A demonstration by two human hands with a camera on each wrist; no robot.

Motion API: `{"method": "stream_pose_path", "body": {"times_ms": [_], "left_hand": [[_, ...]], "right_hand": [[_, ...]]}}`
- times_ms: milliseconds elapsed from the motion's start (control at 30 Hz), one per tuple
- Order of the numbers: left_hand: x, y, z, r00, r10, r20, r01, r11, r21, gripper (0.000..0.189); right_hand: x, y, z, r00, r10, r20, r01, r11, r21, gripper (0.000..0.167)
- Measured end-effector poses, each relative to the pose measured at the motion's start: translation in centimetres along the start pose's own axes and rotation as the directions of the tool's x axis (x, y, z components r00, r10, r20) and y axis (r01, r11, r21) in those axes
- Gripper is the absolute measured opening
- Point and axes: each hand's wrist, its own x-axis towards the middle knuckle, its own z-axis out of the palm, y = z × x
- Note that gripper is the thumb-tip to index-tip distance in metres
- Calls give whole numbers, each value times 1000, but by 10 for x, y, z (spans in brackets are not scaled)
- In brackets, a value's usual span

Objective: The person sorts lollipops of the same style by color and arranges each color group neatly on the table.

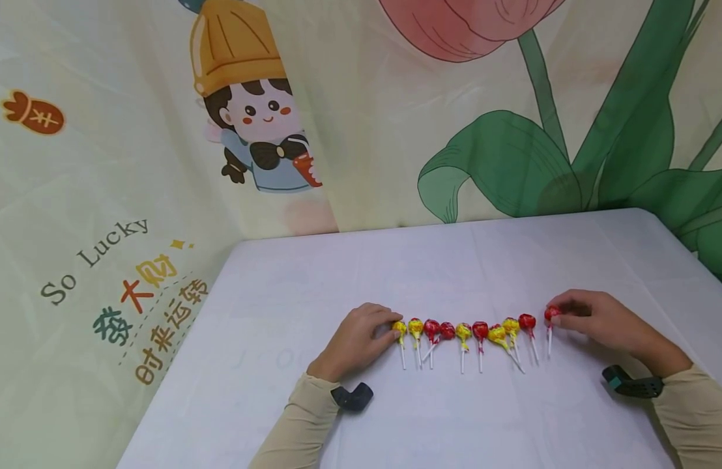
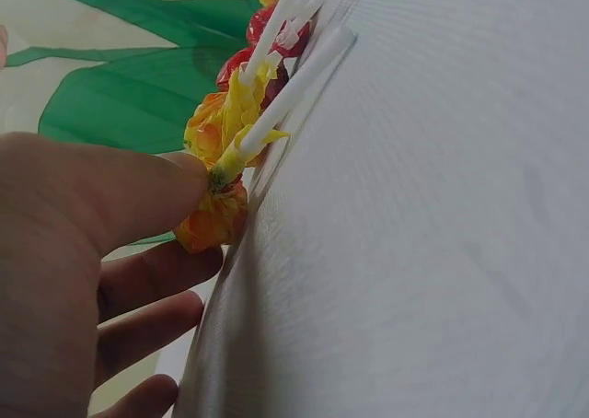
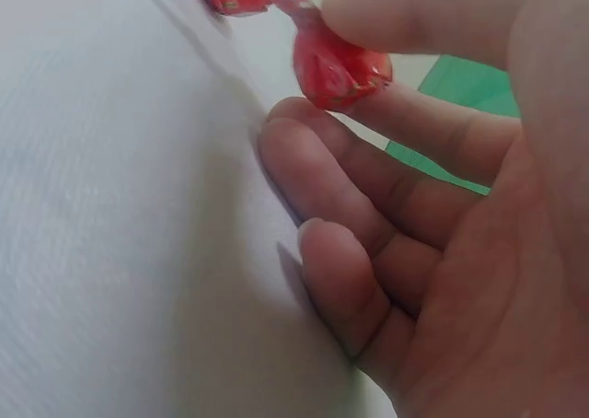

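Note:
Red-wrapped and yellow-wrapped lollipops lie in a row on the white table, most sticks pointing toward the person. At the row's left end my left hand pinches a yellow lollipop between thumb and index finger. The left wrist view shows the thumb on its twisted wrapper, the other fingers loosely curled beside the tabletop. My right hand pinches the red lollipop at the right end by its head. Seen from the right wrist, that red head sits between thumb and index finger. Another red lollipop lies just left of it.
Between the hands, a red lollipop and a yellow lollipop lie slanted, their sticks crossing or nearing neighbours. The white tabletop reaches back to a printed curtain. Each wrist wears a dark camera mount.

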Motion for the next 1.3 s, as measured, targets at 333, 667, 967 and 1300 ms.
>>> {"method": "stream_pose_path", "body": {"times_ms": [333, 667, 967, 1300], "left_hand": [[-1, -3, -1, 999, 16, -32, -17, 999, -29, 27], [-5, -3, 1, 1000, -14, -28, 12, 999, -50, 27], [-4, -7, 4, 1000, -17, -22, 15, 996, -82, 27], [-2, -7, 5, 999, -29, -19, 27, 997, -75, 26]], "right_hand": [[8, -5, 2, 999, 47, -12, -46, 998, 47, 46], [15, -5, -6, 991, 132, -11, -129, 977, 168, 57], [33, -16, -6, 988, 155, 2, -152, 971, 185, 61], [56, -23, -9, 981, 177, 77, -191, 948, 253, 61]]}}
